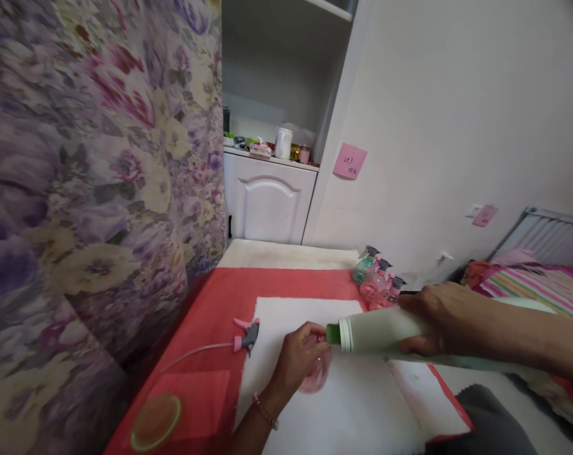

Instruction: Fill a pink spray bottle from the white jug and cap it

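My left hand (298, 354) is closed around the neck of a clear pink spray bottle (317, 374) with its top off, standing on a white sheet (343, 411). In my right hand (429, 316) is a large pale green bottle (376, 332), tipped nearly level. Its green spout (333, 333) points left, right by the fingers of my left hand; whether it touches the spray bottle's mouth I cannot tell. To the left, a grey and pink spray head (249, 338) lies across the sheet's edge, its long tube trailing onto the red cloth (201, 316).
Several spray bottles (374, 281), green and pink, stand at the table's far right corner. A round lid-like disc (156, 420) with a yellow-green rim lies at the front left. A floral curtain (101, 189) hangs along the left, and a white cabinet (270, 196) stands behind.
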A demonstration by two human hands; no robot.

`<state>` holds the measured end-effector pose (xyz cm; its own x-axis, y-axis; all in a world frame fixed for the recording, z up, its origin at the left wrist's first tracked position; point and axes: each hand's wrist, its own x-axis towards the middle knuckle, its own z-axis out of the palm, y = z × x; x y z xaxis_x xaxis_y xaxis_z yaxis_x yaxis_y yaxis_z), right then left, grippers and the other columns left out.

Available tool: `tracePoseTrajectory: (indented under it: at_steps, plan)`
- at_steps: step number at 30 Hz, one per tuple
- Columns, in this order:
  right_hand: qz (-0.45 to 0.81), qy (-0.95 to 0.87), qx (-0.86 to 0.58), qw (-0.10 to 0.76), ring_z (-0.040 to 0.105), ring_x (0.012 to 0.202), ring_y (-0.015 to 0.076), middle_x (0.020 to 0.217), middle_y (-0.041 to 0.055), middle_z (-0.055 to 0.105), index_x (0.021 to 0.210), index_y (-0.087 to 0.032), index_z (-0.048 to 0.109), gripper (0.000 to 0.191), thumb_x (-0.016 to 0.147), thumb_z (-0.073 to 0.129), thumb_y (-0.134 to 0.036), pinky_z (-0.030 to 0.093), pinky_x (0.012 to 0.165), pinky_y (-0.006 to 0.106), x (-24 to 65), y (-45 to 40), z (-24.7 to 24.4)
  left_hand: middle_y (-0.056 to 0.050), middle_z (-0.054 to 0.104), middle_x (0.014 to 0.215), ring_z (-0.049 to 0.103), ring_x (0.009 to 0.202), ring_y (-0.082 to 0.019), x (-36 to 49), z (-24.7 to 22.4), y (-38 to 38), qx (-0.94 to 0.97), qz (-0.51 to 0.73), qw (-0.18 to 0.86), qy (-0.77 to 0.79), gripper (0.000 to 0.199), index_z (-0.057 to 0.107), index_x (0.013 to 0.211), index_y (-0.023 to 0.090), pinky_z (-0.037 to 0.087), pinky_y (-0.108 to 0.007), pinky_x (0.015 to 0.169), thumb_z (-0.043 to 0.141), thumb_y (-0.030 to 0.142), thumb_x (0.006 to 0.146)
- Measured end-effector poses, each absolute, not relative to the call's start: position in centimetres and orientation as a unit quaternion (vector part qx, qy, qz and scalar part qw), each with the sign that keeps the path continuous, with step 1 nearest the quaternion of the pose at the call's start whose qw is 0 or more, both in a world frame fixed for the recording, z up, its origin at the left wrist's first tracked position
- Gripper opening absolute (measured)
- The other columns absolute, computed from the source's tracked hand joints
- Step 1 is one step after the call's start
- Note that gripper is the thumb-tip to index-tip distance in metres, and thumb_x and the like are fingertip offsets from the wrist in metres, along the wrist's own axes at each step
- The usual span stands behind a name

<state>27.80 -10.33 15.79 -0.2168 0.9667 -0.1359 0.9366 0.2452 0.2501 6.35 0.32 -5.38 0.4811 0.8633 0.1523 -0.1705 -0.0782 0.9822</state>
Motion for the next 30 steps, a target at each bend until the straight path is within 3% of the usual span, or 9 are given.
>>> tracePoseTrajectory:
  at_steps: [7,14,22,27,30]
  plan:
    - [0.047,0.774,0.619,0.121,0.068,0.06,0.026,0.069,0.0089,0.071,0.085,-0.018,0.065,0.033,0.08,0.064,-0.051,0.028,0.05,0.028,27.8,-10.5,15.7,-0.002,0.074,0.082,0.067,0.085,-0.021,6.5,-5.5,0.3,0.595,0.425,0.618,0.29,0.017,0.07,0.083,0.018,0.048,-0.028,0.078,0.069,0.018,0.066]
    - [-0.016,0.752,0.656,0.065,0.058,0.049,0.017,0.061,0.0038,0.065,0.079,-0.018,0.062,0.04,0.084,0.056,-0.058,0.03,0.047,0.025,29.9,-11.7,12.6,-0.002,0.074,0.083,0.066,0.085,-0.02,6.5,-6.1,0.5,0.619,0.422,0.592,0.298,0.016,0.07,0.086,0.018,0.047,-0.027,0.077,0.07,0.022,0.07]
    - [-0.128,0.721,0.68,-0.038,0.062,0.057,0.0213,0.069,0.0054,0.07,0.083,-0.02,0.063,0.045,0.081,0.056,-0.065,0.038,0.049,0.029,32.8,-12.6,8.0,-0.002,0.073,0.081,0.066,0.084,-0.02,6.5,-6.6,0.6,0.617,0.422,0.59,0.306,0.016,0.071,0.086,0.019,0.048,-0.027,0.077,0.069,0.021,0.07]
    - [-0.191,0.696,0.686,-0.097,0.06,0.059,0.0173,0.071,0.002,0.068,0.084,-0.018,0.063,0.047,0.079,0.06,-0.064,0.038,0.05,0.024,33.8,-12.7,6.5,-0.003,0.074,0.086,0.066,0.086,-0.021,6.3,-6.6,0.7,0.619,0.421,0.591,0.299,0.017,0.069,0.087,0.019,0.048,-0.028,0.079,0.067,0.019,0.07]
    - [-0.228,0.645,0.712,-0.161,0.053,0.051,0.0135,0.064,-0.0014,0.062,0.082,-0.018,0.059,0.048,0.079,0.058,-0.066,0.034,0.043,0.021,34.2,-12.5,6.5,-0.004,0.074,0.089,0.067,0.089,-0.021,6.3,-6.4,0.7,0.622,0.42,0.589,0.301,0.015,0.069,0.085,0.019,0.048,-0.029,0.083,0.066,0.018,0.07]
